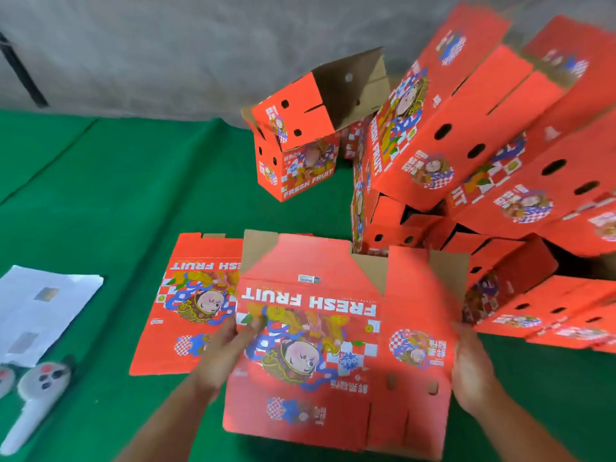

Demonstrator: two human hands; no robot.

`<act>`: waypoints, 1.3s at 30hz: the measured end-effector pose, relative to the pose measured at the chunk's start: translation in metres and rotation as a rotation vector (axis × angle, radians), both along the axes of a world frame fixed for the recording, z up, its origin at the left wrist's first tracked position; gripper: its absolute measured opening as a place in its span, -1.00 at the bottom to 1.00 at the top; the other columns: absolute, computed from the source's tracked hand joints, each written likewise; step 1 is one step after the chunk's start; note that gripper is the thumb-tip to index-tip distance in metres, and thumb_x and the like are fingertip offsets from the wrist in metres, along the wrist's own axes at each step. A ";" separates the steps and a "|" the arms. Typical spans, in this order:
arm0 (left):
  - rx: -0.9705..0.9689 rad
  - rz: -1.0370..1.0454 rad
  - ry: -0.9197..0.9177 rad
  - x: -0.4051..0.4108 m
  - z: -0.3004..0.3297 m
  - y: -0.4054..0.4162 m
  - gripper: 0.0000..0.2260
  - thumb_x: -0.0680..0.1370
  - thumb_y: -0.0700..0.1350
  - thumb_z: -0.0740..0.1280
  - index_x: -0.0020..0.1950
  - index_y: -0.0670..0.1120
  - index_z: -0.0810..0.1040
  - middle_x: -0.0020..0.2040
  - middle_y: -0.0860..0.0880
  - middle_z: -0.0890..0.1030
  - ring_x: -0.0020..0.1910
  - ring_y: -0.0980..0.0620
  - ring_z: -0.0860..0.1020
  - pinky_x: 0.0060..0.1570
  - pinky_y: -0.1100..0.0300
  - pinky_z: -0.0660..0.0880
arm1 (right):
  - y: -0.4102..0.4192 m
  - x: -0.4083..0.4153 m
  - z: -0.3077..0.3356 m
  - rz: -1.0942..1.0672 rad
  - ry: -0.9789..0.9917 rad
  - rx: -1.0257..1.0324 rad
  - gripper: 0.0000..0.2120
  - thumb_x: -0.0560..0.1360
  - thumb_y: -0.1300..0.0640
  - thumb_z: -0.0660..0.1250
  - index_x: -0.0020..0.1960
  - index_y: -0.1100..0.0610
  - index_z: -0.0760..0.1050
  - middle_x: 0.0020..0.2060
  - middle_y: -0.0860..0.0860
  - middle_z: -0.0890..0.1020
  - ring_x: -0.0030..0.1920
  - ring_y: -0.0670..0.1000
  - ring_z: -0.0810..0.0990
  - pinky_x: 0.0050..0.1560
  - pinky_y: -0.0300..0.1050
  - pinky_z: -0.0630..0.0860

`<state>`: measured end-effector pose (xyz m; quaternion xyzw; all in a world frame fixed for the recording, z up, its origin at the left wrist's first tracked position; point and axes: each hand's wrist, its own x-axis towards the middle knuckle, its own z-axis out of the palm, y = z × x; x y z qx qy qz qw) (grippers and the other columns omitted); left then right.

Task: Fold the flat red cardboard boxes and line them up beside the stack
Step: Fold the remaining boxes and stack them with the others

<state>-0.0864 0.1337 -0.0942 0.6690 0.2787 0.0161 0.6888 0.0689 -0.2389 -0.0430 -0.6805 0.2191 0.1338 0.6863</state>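
Note:
I hold a red "FRESH FRUIT" cardboard box [333, 335] in front of me, partly opened into shape, its brown flaps sticking up at the top. My left hand [223, 348] grips its left edge, thumb on the printed face. My right hand [473, 365] grips its right edge. Under and to the left of it lies the stack of flat red boxes [186, 305] on the green table. One folded box [296, 145] stands upright farther back with its top flaps open. A jumbled pile of folded red boxes [483, 155] fills the right side.
The green cloth table [116, 195] ends at a grey wall behind. A white sheet of paper [36, 311] lies at the left edge. Two white handheld controllers [33, 398] rest near the front left corner.

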 end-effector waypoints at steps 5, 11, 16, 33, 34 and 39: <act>-0.002 -0.021 -0.198 0.002 0.030 -0.032 -0.61 0.46 0.25 0.50 0.24 0.18 0.62 0.23 0.02 0.72 0.25 0.04 0.67 0.27 -0.03 0.52 | -0.010 0.000 0.028 -0.029 -0.161 -0.044 -0.76 0.66 -0.14 0.21 0.17 -0.10 0.60 0.08 -0.21 0.70 0.03 -0.23 0.65 0.27 -0.05 0.47; 0.067 -0.017 -0.294 -0.004 0.048 -0.063 -0.74 0.47 0.25 0.48 0.05 0.17 0.60 0.05 -0.10 0.75 0.08 -0.10 0.72 0.11 -0.15 0.60 | -0.031 -0.003 0.059 -0.011 -0.244 -0.048 -0.68 0.67 -0.15 0.21 0.30 0.01 0.47 0.30 0.25 0.60 0.10 0.18 0.66 0.25 0.13 0.51; -0.010 0.145 -0.314 -0.006 0.058 -0.093 -0.57 0.43 0.43 0.36 -0.18 0.08 0.66 -0.28 0.00 0.70 -0.33 0.10 0.65 -0.37 0.24 0.56 | -0.036 -0.013 0.066 0.036 -0.585 -0.350 -0.09 0.53 0.26 0.49 0.64 0.03 -0.04 0.52 0.17 0.34 0.43 0.19 0.47 0.40 0.35 0.42; -0.116 0.102 -0.105 0.015 0.088 -0.143 -0.24 0.27 0.64 0.23 0.11 0.07 0.64 -0.22 0.07 0.73 -0.19 0.01 0.69 -0.05 0.00 0.58 | -0.049 -0.014 0.109 0.053 -0.795 -0.539 -0.50 0.30 -0.10 0.62 0.15 -0.13 0.48 0.12 -0.11 0.59 0.14 -0.06 0.56 0.23 -0.09 0.51; -0.135 0.095 -0.103 0.015 0.088 -0.147 -0.22 0.24 0.65 0.23 0.13 0.09 0.65 -0.18 0.08 0.76 -0.20 0.04 0.72 -0.15 0.05 0.62 | -0.046 -0.015 0.108 0.024 -0.881 -0.608 -0.34 0.29 -0.02 0.66 0.30 -0.04 0.46 0.21 -0.03 0.57 0.22 0.03 0.54 0.29 0.06 0.49; -0.094 0.142 -0.134 0.023 0.113 -0.161 -0.42 0.46 0.63 0.00 -0.25 0.32 0.66 -0.38 0.16 0.66 -0.45 0.19 0.59 -0.35 0.22 0.44 | -0.019 -0.013 0.091 0.533 -0.825 -0.856 -0.05 0.49 -0.23 0.44 0.66 -0.17 -0.08 0.64 -0.10 0.08 0.62 -0.04 0.01 0.57 0.16 0.03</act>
